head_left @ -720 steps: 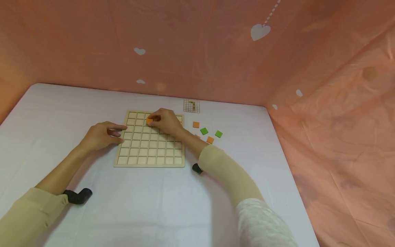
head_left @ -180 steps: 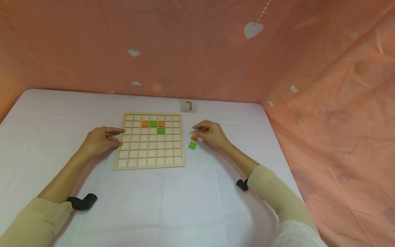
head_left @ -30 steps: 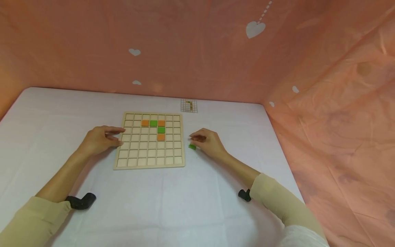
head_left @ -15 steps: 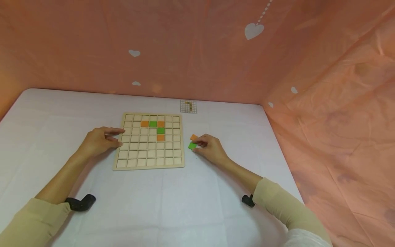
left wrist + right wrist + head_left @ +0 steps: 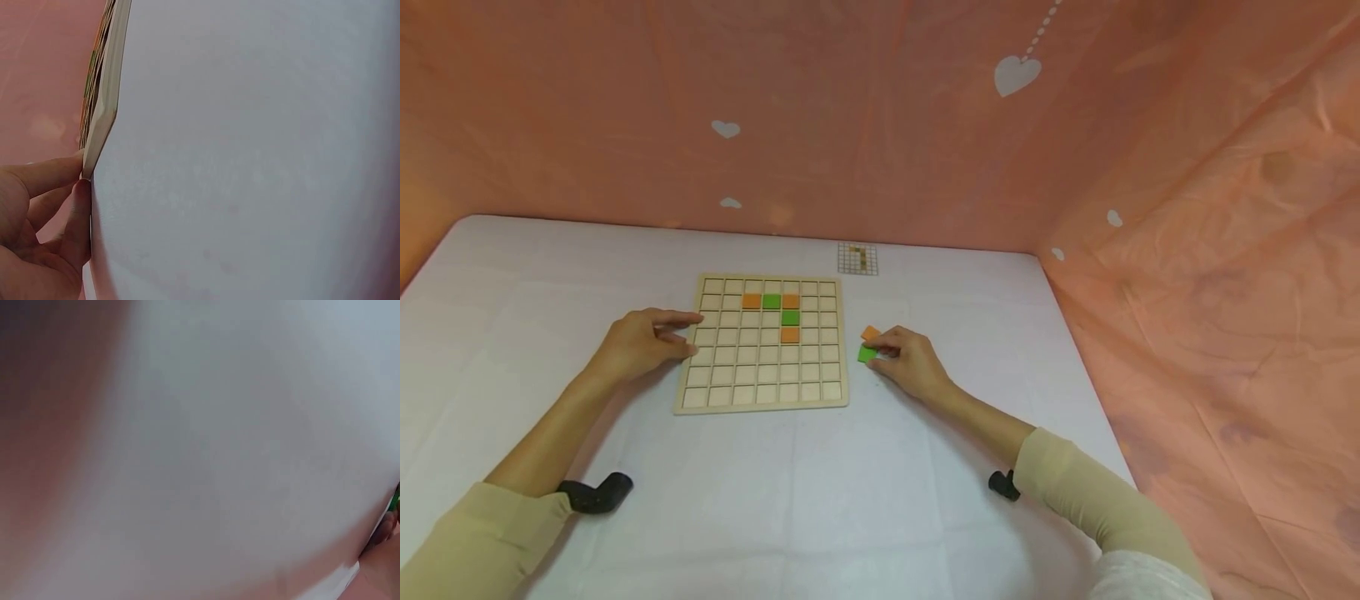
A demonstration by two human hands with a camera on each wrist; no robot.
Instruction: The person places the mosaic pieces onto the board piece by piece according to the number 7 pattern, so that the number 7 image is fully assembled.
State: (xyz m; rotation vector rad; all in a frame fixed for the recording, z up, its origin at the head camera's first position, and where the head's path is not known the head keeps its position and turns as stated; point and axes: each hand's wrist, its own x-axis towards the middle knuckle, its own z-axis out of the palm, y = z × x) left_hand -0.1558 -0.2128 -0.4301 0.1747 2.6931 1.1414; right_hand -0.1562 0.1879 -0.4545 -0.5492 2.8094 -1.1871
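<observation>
A square wooden grid board [image 5: 760, 409] lies on the white table in the head view. Orange and green square tiles sit in its cells: three in a row near the far side, then a green tile [image 5: 791, 317] and an orange tile [image 5: 790, 335] below the row's right end. My left hand [image 5: 634, 346] touches the board's left edge with extended index fingertip and thumb. Right of the board, my right hand [image 5: 912, 360] pinches a loose green tile [image 5: 866, 354] between thumb and fingers at the table. Just beyond it lies a loose orange tile [image 5: 870, 332], partly covered by the fingers.
A small card [image 5: 857, 258] printed with a grid and coloured squares lies behind the board's far right corner. Orange cloth [image 5: 865, 125] with white hearts hangs around the table's back and right side. Black wrist-worn pieces [image 5: 598, 493] stick out from both sleeves.
Since 24 seconds ago, several tiles have come onto the board; the lowest orange one arrived within six seconds. In the last second my right hand shifted slightly nearer, uncovering the loose orange tile. Left hand unmoved.
</observation>
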